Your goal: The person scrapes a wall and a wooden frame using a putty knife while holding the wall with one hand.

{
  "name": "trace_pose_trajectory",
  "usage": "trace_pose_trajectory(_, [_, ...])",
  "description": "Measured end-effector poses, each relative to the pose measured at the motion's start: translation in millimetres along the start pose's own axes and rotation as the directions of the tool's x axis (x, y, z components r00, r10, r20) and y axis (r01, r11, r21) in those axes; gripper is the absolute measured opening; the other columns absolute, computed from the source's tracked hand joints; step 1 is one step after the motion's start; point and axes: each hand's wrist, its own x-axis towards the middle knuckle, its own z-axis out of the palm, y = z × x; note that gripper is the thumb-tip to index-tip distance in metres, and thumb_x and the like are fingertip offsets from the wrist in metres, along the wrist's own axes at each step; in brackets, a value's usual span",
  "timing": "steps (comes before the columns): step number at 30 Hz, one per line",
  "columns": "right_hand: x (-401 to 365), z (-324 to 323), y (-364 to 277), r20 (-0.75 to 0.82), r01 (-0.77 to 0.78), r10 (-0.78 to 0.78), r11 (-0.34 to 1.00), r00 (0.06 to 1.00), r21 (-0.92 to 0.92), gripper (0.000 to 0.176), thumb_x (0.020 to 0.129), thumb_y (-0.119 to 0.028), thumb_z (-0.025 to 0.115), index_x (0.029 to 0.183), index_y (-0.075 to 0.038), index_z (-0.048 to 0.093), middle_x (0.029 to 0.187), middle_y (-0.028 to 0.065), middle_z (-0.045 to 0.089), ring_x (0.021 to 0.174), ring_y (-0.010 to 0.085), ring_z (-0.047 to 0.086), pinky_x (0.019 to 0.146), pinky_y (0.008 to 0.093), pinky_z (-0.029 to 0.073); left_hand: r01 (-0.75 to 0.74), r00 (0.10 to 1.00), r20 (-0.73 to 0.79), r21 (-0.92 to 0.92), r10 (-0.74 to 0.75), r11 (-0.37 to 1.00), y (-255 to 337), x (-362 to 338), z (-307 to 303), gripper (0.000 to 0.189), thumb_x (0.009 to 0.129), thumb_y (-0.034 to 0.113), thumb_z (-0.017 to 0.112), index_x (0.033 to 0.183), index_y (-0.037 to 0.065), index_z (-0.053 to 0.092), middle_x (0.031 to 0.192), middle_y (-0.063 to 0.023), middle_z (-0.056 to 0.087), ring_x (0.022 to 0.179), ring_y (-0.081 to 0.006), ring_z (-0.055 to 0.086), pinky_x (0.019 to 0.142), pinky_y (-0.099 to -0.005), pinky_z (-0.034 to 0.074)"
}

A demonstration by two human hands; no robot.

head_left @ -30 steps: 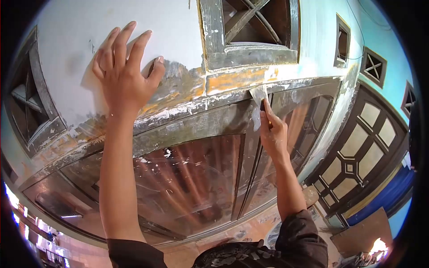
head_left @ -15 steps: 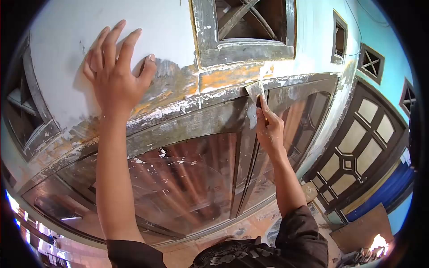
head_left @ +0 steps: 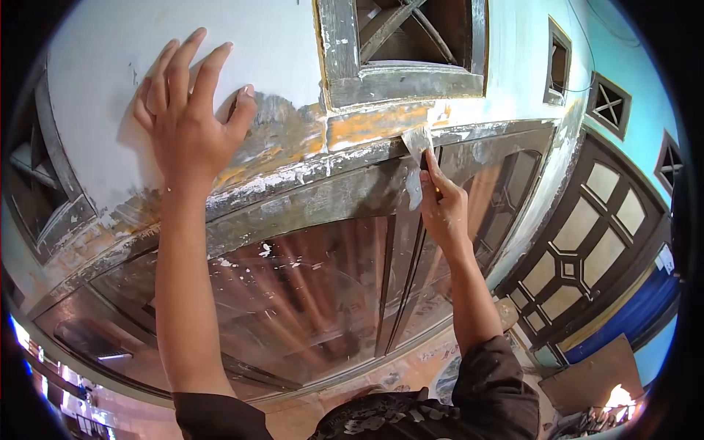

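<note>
My left hand (head_left: 192, 121) lies against the white wall (head_left: 257, 44) with its fingers spread, above a rough grey and orange patch. My right hand (head_left: 444, 204) is closed around the dark handle of a scraper (head_left: 416, 141). The scraper's flat blade points up and touches the upper edge of the dark wooden frame (head_left: 330, 194), just below an orange strip (head_left: 374, 123) of bare wall. White flakes and smears mark the wood and the glass (head_left: 308, 286) beneath it.
A wooden vent frame (head_left: 403, 84) with crossed bars is above the scraper. At the right stand a dark panelled door (head_left: 579, 242), a blue cloth (head_left: 623, 315) and a brown board (head_left: 598, 374). Another framed opening (head_left: 44, 169) is at the left.
My right hand and the scraper have shifted very slightly. My left hand stays in nearly the same place on the wall, still spread.
</note>
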Motion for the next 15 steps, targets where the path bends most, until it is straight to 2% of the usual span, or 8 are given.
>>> trace_pose_trajectory(4, [0.0, 1.2, 3.4, 0.016, -0.013, 0.013, 1.0, 1.0, -0.024, 0.044, 0.109, -0.013, 0.064, 0.152, -0.009, 0.06, 0.075, 0.021, 0.063, 0.065, 0.0124, 0.049, 0.063, 0.0294, 0.048, 0.014, 1.0, 0.011, 0.005, -0.014, 1.0, 0.1, -0.6, -0.7, 0.049, 0.094, 0.041, 0.072, 0.141, 0.03, 0.068, 0.16, 0.006, 0.052, 0.153, -0.0225, 0.042, 0.125, -0.051, 0.024])
trace_pose_trajectory(6, [4.6, 1.8, -0.8, 0.046, -0.085, 0.09, 0.991, 0.995, -0.105, 0.044, 0.109, -0.014, 0.064, 0.152, -0.009, 0.06, 0.075, 0.0209, 0.063, 0.066, 0.0127, 0.051, 0.065, 0.0291, 0.05, 0.011, 1.0, 0.01, 0.005, -0.011, 1.0, 0.8, -0.5, 0.7, 0.049, 0.093, 0.041, 0.073, 0.141, 0.03, 0.068, 0.16, 0.0059, 0.052, 0.153, -0.0224, 0.042, 0.125, -0.051, 0.024])
trace_pose_trajectory(7, [3.5, 0.4, -1.3, 0.048, -0.084, 0.089, 0.991, 0.995, -0.104, 0.044, 0.109, -0.014, 0.064, 0.152, -0.009, 0.06, 0.075, 0.0209, 0.063, 0.066, 0.0127, 0.051, 0.065, 0.0291, 0.05, 0.013, 1.0, 0.009, -0.003, -0.013, 1.0, 1.0, -0.6, 0.5, 0.049, 0.093, 0.041, 0.073, 0.141, 0.03, 0.068, 0.16, 0.0058, 0.052, 0.152, -0.0224, 0.042, 0.125, -0.051, 0.024])
trace_pose_trajectory(9, [0.4, -1.5, -5.2, 0.043, -0.139, 0.138, 0.99, 0.99, 0.03, 0.044, 0.109, -0.014, 0.064, 0.152, -0.011, 0.06, 0.075, 0.0216, 0.062, 0.065, 0.0132, 0.052, 0.065, 0.03, 0.049, 0.012, 1.0, 0.01, -0.007, -0.012, 1.0, 0.1, -0.8, -0.7, 0.049, 0.093, 0.041, 0.073, 0.141, 0.03, 0.068, 0.16, 0.0057, 0.052, 0.152, -0.0223, 0.042, 0.125, -0.051, 0.024])
trace_pose_trajectory(13, [10.8, -3.4, -14.5, 0.09, -0.22, 0.224, 0.974, 0.971, -0.052, 0.044, 0.109, -0.014, 0.064, 0.153, -0.012, 0.061, 0.073, 0.0205, 0.06, 0.065, 0.0123, 0.052, 0.063, 0.0308, 0.048, 0.006, 1.0, 0.002, -0.007, -0.006, 1.0, 0.5, -0.5, 0.3, 0.049, 0.093, 0.04, 0.073, 0.14, 0.029, 0.068, 0.16, 0.0051, 0.052, 0.152, -0.0231, 0.042, 0.124, -0.0511, 0.024])
trace_pose_trajectory(15, [5.9, 3.4, 0.6, -0.011, 0.011, -0.011, 1.0, 1.0, -0.007, 0.044, 0.109, -0.013, 0.063, 0.153, -0.012, 0.061, 0.072, 0.0184, 0.057, 0.063, 0.0109, 0.051, 0.06, 0.0307, 0.046, 0.001, 1.0, -0.005, -0.006, -0.001, 1.0, 0.6, -0.7, 0.4, 0.049, 0.093, 0.04, 0.073, 0.14, 0.029, 0.068, 0.16, 0.0049, 0.052, 0.152, -0.0233, 0.042, 0.124, -0.0511, 0.024])
